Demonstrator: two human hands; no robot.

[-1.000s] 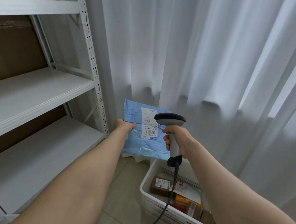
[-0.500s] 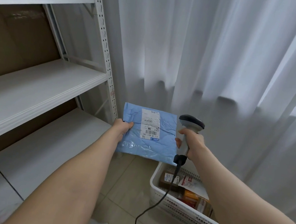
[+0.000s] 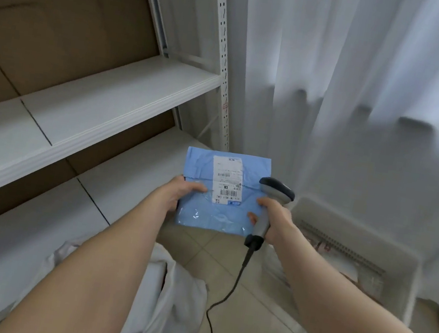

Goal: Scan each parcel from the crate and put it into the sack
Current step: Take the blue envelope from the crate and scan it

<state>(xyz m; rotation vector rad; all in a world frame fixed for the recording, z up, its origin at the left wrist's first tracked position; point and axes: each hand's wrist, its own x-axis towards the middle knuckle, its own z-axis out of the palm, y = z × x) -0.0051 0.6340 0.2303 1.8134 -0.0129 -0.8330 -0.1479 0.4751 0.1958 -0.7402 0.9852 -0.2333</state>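
White metal shelving (image 3: 92, 106) fills the left and a pale curtain (image 3: 370, 75) the right, with the tiled floor (image 3: 244, 328) between them carrying a crumpled white sack (image 3: 176, 303) near the person and a blurred white crate (image 3: 399, 261) at the curtain's foot. Both bare forearms reach forward and meet above the floor between sack and crate, holding the blue parcel (image 3: 221, 218) nearly flat with its white label (image 3: 226, 180) up. The left hand (image 3: 176, 197) grips the parcel's left edge, thumb on top, while the right hand (image 3: 275, 221) has its fingers (image 3: 253, 216) wrapped round the handle of the grey scanner (image 3: 276, 192) at the parcel's right edge, its cable (image 3: 222, 302) hanging to the floor.
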